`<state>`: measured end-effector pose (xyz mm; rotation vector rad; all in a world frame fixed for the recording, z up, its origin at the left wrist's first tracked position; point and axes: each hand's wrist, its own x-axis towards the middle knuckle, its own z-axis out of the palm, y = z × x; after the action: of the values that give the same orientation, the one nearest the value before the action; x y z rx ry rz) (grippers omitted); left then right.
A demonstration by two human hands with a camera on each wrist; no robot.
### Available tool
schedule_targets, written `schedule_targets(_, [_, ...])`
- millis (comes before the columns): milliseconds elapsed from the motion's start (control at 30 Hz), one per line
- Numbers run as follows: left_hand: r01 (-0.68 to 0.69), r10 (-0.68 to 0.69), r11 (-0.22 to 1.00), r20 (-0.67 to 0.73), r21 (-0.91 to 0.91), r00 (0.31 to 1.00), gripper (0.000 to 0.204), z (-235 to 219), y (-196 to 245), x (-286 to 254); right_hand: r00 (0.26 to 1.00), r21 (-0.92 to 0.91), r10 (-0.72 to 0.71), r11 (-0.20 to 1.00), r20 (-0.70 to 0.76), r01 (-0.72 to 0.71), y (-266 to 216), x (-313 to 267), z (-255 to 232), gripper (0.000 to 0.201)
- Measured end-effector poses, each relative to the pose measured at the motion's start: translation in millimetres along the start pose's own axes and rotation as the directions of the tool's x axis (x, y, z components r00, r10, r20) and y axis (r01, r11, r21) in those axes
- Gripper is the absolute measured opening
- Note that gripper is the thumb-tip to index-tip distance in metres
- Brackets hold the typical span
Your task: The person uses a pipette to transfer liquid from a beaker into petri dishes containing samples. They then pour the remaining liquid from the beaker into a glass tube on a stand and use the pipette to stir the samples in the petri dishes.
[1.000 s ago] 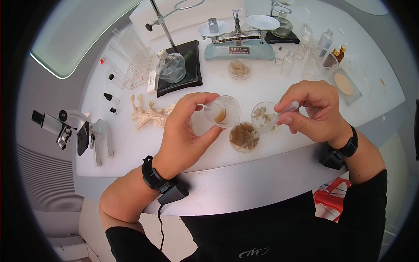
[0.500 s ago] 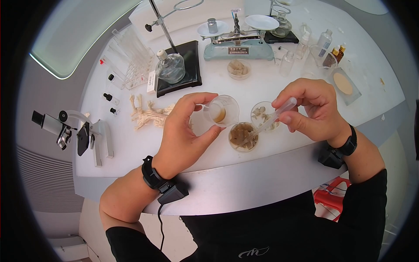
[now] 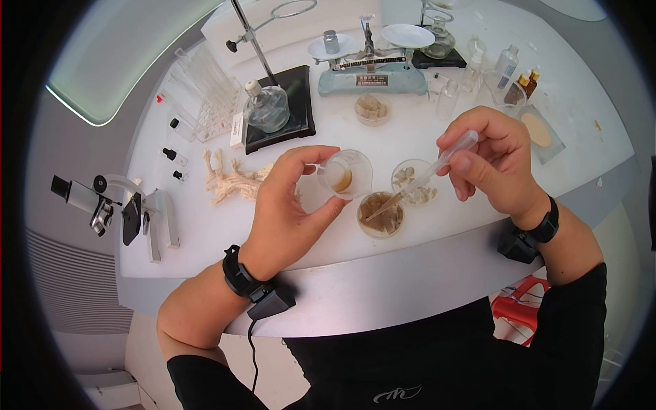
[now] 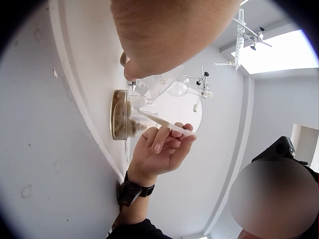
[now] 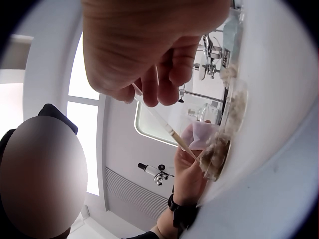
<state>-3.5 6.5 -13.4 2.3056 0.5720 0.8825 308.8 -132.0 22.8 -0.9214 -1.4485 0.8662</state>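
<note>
My left hand (image 3: 290, 201) grips a small clear plastic beaker (image 3: 359, 171), tipped toward me, with a little brownish liquid inside. In my right hand (image 3: 499, 167), thumb and fingers pinch the bulb of a plastic dropper (image 3: 437, 167). Its slanted stem shows brownish liquid in the right wrist view, and its tip is right at the wet brown pieces in a petri dish (image 3: 381, 231). Just behind that dish lies another petri dish (image 3: 427, 199) with pale pieces. The left wrist view shows the brown dish (image 4: 118, 114) side-on, beside the dropper (image 4: 172, 127).
Behind the hands stand a balance (image 3: 372, 80), a petri dish of pale chunks (image 3: 372, 109) and a glass spirit lamp (image 3: 266, 109) on a stand base. A pale branching piece (image 3: 229, 178) lies left, near a microscope (image 3: 130, 205). Several bottles (image 3: 506, 65) are at right.
My right hand has shifted slightly up and right, lifting the dropper's bulb. Brownish liquid now shows in the stem, with the tip still at the brown dish. The left hand and beaker barely moved.
</note>
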Motion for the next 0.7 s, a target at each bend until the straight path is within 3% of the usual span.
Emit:
schedule_targets(133, [-0.008, 0.008, 1.0, 0.007, -0.006, 1.0, 0.059, -1.2, 2.9, 1.4, 0.997, 0.055, -0.07, 0.996, -0.045, 0.072, 10.4, 3.0, -5.4, 0.019])
schedule_targets(200, [-0.012, 0.012, 1.0, 0.016, -0.003, 1.0, 0.058, -2.2, 2.4, 1.3, 0.985, 0.1, -0.09, 0.989, -0.146, 0.105, 11.3, 4.4, -4.3, 0.018])
schedule_targets(300, [-0.028, 0.028, 1.0, 0.028, 0.002, 0.999, 0.058, -4.3, 2.1, 1.7, 0.982, 0.075, -0.071, 0.994, -0.172, 0.085, 9.6, 5.6, 0.0, 0.017])
schedule_targets(533, [-0.055, 0.055, 0.997, -0.008, -0.048, 0.998, 0.063, -1.5, 3.0, 2.2, 0.996, 0.006, -0.036, 0.999, -0.085, 0.037, 7.8, 2.0, 0.3, 0.014])
schedule_targets(700, [-0.049, 0.05, 0.999, 0.033, -0.021, 0.998, 0.064, -3.9, 1.8, 1.9, 0.993, -0.097, -0.114, 0.989, -0.028, 0.111, 5.5, 1.9, 0.3, 0.011])
